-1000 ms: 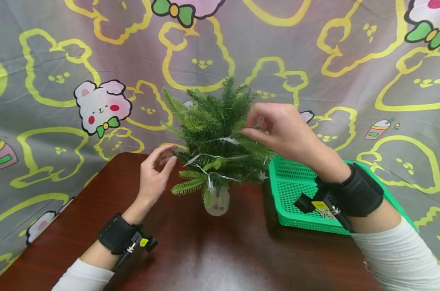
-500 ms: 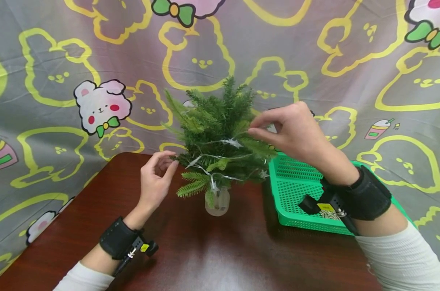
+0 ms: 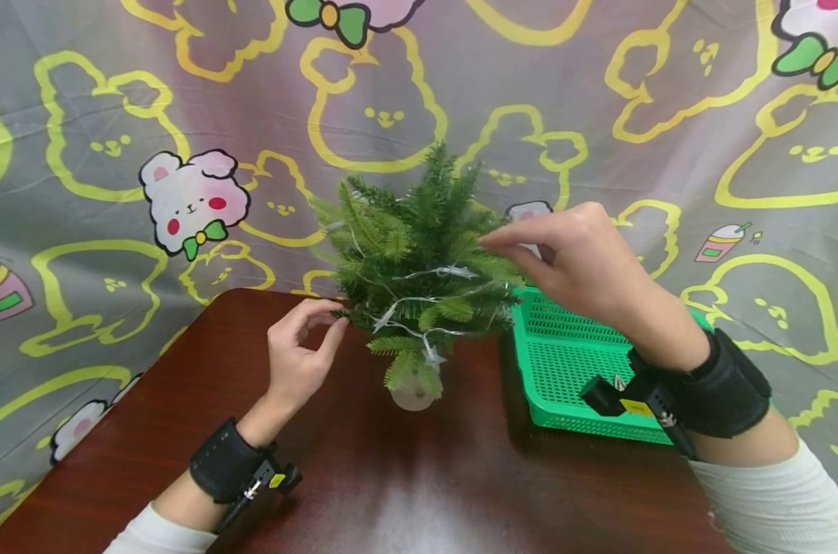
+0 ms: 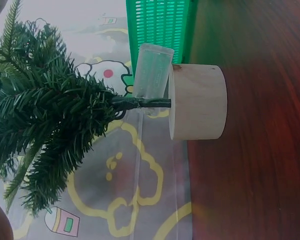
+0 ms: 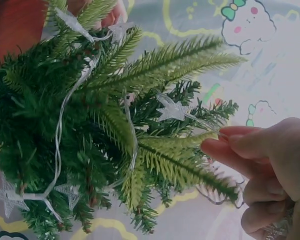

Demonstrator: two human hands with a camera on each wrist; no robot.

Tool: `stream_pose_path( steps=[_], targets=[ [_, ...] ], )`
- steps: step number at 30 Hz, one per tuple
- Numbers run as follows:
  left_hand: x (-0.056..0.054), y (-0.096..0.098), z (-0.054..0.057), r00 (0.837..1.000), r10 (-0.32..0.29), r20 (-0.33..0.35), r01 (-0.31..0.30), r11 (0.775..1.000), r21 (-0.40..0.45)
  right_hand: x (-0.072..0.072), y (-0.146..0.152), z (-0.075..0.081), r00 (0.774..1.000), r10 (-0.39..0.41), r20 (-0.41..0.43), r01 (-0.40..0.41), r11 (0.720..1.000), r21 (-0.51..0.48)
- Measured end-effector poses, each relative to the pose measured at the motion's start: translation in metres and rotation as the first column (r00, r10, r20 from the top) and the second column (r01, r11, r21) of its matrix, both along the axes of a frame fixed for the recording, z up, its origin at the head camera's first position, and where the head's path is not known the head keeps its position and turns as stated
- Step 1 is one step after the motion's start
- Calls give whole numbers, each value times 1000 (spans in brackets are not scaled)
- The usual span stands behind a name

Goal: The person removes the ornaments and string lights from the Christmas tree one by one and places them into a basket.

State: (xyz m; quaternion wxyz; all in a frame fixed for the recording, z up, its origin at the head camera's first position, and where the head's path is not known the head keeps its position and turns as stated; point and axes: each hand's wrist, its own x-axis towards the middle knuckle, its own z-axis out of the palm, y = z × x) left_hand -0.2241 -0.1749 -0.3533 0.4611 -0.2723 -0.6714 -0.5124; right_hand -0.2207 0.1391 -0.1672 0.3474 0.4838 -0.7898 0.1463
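Note:
A small artificial Christmas tree (image 3: 412,254) stands upright on a round wooden base (image 4: 200,102). Clear string lights with star-shaped covers (image 5: 172,110) wind round its branches. At the tree's left, my left hand (image 3: 297,358) pinches a dark branch tip between thumb and fingers. My right hand (image 3: 585,261), up at the tree's right side, pinches the thin light wire between thumb and forefinger. More of the string, partly hidden, shows under its curled fingers in the right wrist view. A clear plastic box (image 4: 153,72) sits by the trunk, touching the base.
A green perforated basket (image 3: 564,419) stands on the table to the right, partly behind my right forearm. The brown table (image 3: 335,485) reaches back to a grey cartoon-print curtain (image 3: 252,85) close behind the tree.
The tree has turned, its front branches and stars shifting to the right. My left hand has moved slightly right and down and now pinches the branch tip. My right hand has drawn rightward.

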Motion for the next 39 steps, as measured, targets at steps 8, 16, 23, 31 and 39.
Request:
stream_pose_path(
  steps=[8,16,23,31,39],
  targets=[
    [3,7,3,992,-27,-125,20,998,-62,2,-2,-6,997,-50,-58,49,999,-8],
    [7,14,2,979,-16,-204,-6,994,-105,5,-6,-8,989,-151,-4,151,989,8],
    [10,18,4,974,-12,-228,-13,994,-109,1,-3,-9,999,-46,0,46,999,2],
    [13,23,4,967,-33,-251,1,992,-124,0,-3,-12,996,3,84,0,999,-42],
    [15,28,4,959,-36,-280,-3,991,-137,-1,-2,-14,996,-4,85,9,998,-60]
  ],
)
